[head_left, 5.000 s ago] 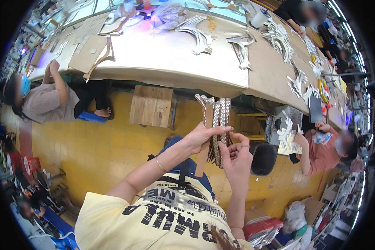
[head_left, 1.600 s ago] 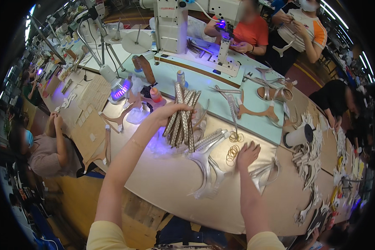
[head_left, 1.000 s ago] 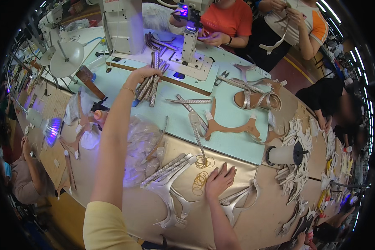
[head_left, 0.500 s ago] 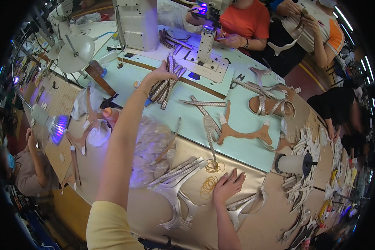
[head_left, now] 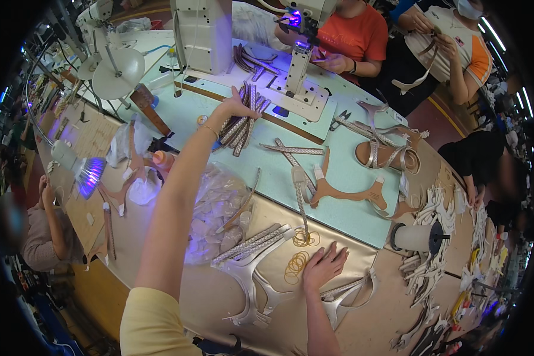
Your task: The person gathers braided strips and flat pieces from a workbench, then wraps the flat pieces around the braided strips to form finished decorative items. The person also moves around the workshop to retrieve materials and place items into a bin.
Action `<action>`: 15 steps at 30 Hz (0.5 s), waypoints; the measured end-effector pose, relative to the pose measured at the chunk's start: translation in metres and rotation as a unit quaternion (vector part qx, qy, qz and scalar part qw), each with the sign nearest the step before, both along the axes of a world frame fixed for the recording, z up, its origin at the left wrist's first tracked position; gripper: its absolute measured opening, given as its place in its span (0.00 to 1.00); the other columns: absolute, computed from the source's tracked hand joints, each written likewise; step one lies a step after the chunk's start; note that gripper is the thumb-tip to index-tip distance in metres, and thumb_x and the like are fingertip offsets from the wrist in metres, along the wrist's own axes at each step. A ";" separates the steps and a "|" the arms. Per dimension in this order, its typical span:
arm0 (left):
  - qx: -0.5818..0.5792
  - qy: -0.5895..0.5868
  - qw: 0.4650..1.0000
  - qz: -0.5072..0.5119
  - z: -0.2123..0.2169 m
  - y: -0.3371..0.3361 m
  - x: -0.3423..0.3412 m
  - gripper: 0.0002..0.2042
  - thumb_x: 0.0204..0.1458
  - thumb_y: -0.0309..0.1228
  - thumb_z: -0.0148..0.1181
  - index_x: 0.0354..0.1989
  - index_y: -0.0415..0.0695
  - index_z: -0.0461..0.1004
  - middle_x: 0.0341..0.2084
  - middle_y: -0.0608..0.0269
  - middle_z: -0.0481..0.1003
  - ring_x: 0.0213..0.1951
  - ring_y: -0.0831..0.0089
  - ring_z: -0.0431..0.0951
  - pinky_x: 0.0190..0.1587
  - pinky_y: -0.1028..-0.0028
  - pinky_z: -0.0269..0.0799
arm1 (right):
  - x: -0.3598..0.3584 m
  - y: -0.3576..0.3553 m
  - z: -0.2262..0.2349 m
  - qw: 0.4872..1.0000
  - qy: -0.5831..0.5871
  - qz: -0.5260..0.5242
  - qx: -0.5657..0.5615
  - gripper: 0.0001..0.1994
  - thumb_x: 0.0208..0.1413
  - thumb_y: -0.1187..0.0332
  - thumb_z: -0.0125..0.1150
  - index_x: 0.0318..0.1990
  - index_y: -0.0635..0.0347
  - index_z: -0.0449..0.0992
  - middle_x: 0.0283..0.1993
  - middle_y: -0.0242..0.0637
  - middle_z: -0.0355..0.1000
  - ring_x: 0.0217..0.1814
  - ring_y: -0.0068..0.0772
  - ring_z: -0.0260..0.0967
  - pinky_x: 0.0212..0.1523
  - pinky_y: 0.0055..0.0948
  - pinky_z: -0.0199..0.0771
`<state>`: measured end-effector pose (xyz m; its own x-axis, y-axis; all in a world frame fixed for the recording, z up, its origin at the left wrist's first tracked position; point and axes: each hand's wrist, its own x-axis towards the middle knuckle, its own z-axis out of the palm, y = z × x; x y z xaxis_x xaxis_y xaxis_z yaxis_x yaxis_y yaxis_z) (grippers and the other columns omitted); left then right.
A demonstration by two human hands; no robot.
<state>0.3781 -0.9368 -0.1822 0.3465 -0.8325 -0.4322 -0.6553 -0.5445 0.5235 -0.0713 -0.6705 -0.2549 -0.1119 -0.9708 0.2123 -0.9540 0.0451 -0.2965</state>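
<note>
My left hand (head_left: 238,108), arm stretched far forward, is closed over a bundle of braided straps (head_left: 241,140) on the pale green sewing table. Its fingertips are partly hidden among the straps. My right hand (head_left: 322,270) lies with fingers spread on a gold sheet (head_left: 273,212), holding nothing. Beside it are two small heaps of yellow rubber bands (head_left: 296,267). A silvery sandal upper (head_left: 246,279) with braided straps lies left of that hand, and another upper (head_left: 340,305) lies by its wrist.
A sewing machine (head_left: 299,68) stands behind the straps. A clear bag of pale pieces (head_left: 216,207) lies under my left forearm. At right are a sandal (head_left: 369,155), a thread spool (head_left: 417,237) and scissors (head_left: 340,118). Two co-workers sit across the table.
My left hand has shifted slightly to the right over the bundle of straps, and its grip looks a little different. My right hand stays in place. The whole view has tilted a little.
</note>
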 end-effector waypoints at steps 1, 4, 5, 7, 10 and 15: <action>0.007 -0.014 1.000 0.008 -0.003 -0.001 -0.004 0.76 0.22 0.60 0.76 0.67 0.28 0.24 0.64 0.25 0.49 0.67 0.40 0.51 0.68 0.61 0.49 | 0.000 0.000 0.001 1.000 -0.002 0.001 -0.002 0.22 0.62 0.61 0.47 0.61 0.59 0.64 0.68 0.58 0.49 0.72 0.59 0.44 0.66 0.53 0.45; -0.010 -0.085 0.995 0.042 -0.008 0.002 -0.017 0.74 0.24 0.59 0.75 0.69 0.35 0.23 0.65 0.25 0.45 0.68 0.36 0.48 0.67 0.48 0.47 | 0.000 0.000 0.002 1.000 -0.004 0.001 -0.002 0.22 0.61 0.61 0.48 0.61 0.59 0.64 0.68 0.58 0.49 0.72 0.59 0.44 0.66 0.53 0.46; -0.014 -0.107 0.993 0.048 -0.009 0.003 -0.022 0.74 0.24 0.59 0.75 0.69 0.36 0.23 0.66 0.25 0.44 0.68 0.36 0.47 0.66 0.45 0.46 | 0.000 0.000 0.003 1.000 -0.003 0.002 -0.003 0.22 0.61 0.61 0.48 0.61 0.59 0.64 0.68 0.57 0.49 0.72 0.59 0.44 0.66 0.53 0.46; -0.022 -0.155 0.986 0.059 -0.008 0.006 -0.033 0.74 0.24 0.59 0.75 0.70 0.39 0.24 0.67 0.26 0.41 0.68 0.37 0.47 0.65 0.39 0.45 | 0.000 0.000 0.002 1.000 -0.003 0.002 0.002 0.22 0.62 0.61 0.47 0.61 0.60 0.63 0.68 0.58 0.49 0.72 0.57 0.43 0.66 0.52 0.44; -0.048 -0.198 0.978 0.046 -0.004 0.008 -0.045 0.73 0.23 0.60 0.75 0.70 0.42 0.25 0.67 0.27 0.38 0.69 0.37 0.45 0.64 0.37 0.44 | 0.000 0.000 0.001 1.000 0.003 0.004 -0.004 0.22 0.62 0.61 0.47 0.62 0.61 0.63 0.68 0.58 0.49 0.73 0.56 0.42 0.66 0.51 0.44; -0.043 -0.194 0.979 0.045 -0.001 0.008 -0.053 0.74 0.22 0.63 0.73 0.71 0.42 0.25 0.67 0.26 0.38 0.69 0.35 0.42 0.64 0.36 0.37 | 0.000 0.000 0.000 1.000 0.008 0.002 -0.005 0.22 0.62 0.62 0.47 0.62 0.61 0.63 0.68 0.58 0.48 0.72 0.57 0.43 0.66 0.51 0.45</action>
